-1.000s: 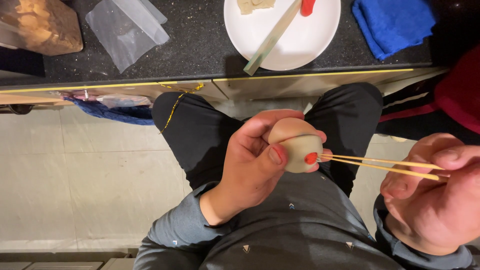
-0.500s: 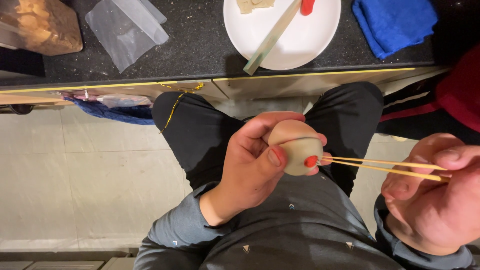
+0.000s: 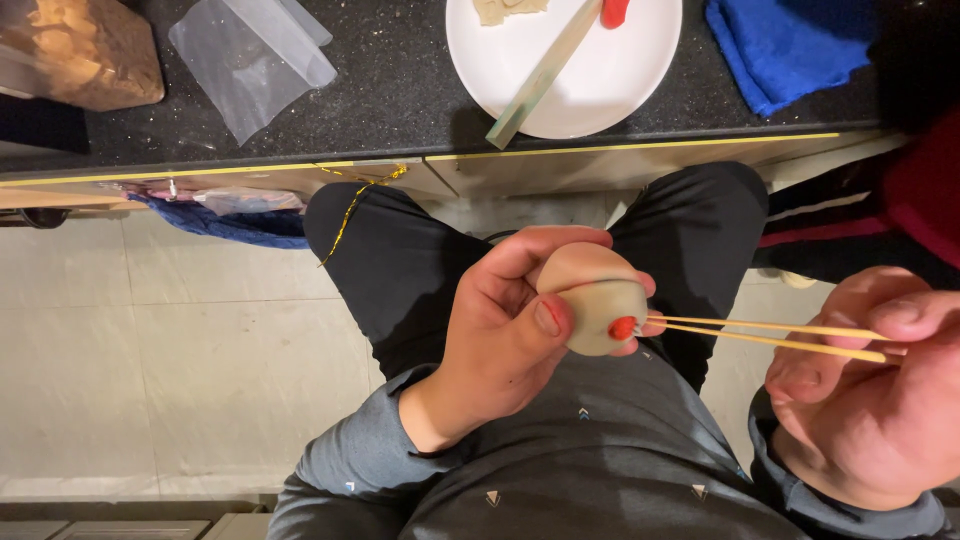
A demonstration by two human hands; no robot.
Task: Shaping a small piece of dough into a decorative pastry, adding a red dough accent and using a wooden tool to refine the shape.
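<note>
Closest to us, over the lap, our left hand (image 3: 500,340) cupped a pale dough ball (image 3: 598,305), the fingers (image 3: 545,250) curled around its far side and the thumb pressed against its near side, so the ball sat held between them above the dark trousers (image 3: 400,260). Our right hand (image 3: 870,390) was at the right edge, its fingers pressed together around the ends of a pair of thin wooden chopsticks (image 3: 770,335). The sticks ran leftward, almost level, and their tips pinched a small red piece (image 3: 623,327) that touched the side of the dough ball. Beyond our knees stood the dark speckled table (image 3: 380,90). On it lay a white plate (image 3: 620,80) with a long pale green strip (image 3: 545,75) resting across its rim, a scrap of dough and a red bit at the plate's far edge. A blue cloth (image 3: 780,45) lay just right of the plate, a clear plastic bag (image 3: 250,55) well to its left, and a brown wrapped bundle (image 3: 80,50) in the far left corner.
</note>
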